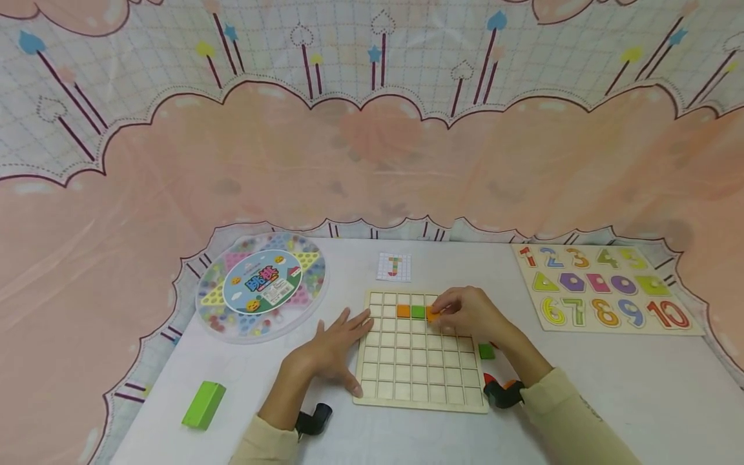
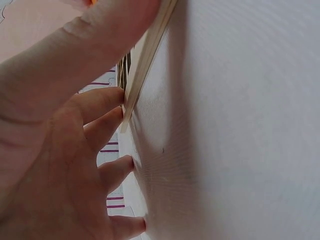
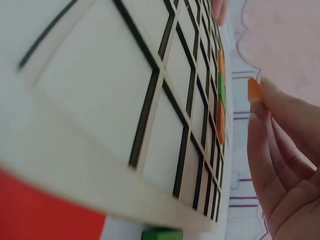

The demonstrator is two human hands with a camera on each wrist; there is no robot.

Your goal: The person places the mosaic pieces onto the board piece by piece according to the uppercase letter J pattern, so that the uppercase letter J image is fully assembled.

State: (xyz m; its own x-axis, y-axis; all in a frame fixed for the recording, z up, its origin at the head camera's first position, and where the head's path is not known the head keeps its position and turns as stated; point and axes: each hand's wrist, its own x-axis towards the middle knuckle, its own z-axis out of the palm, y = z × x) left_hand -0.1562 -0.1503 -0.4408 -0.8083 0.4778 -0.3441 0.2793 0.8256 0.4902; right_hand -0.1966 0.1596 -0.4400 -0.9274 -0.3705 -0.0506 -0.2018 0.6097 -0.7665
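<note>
A wooden grid board [image 1: 418, 391] lies on the table in the head view. Orange [image 1: 403, 311], green [image 1: 418, 312] and another orange square tile [image 3: 220, 122] sit side by side in one upper row. My right hand [image 1: 467, 313] is over the board's upper right part, its thumb and fingertips pinching a further orange tile [image 3: 254, 90] above the surface. With fingers spread, my left hand [image 1: 331, 349] rests along the board's left edge, thumb at the lower left corner. In the left wrist view, fingertips touch the board's side [image 2: 145, 70].
A card with a coloured J pattern [image 1: 394, 266] lies behind the board. Right of the board are a green block [image 1: 487, 351] and a red piece [image 3: 45, 210]. A round checkers-style game [image 1: 261, 284] and green box [image 1: 203, 405] lie left; a number puzzle [image 1: 607, 290] lies right.
</note>
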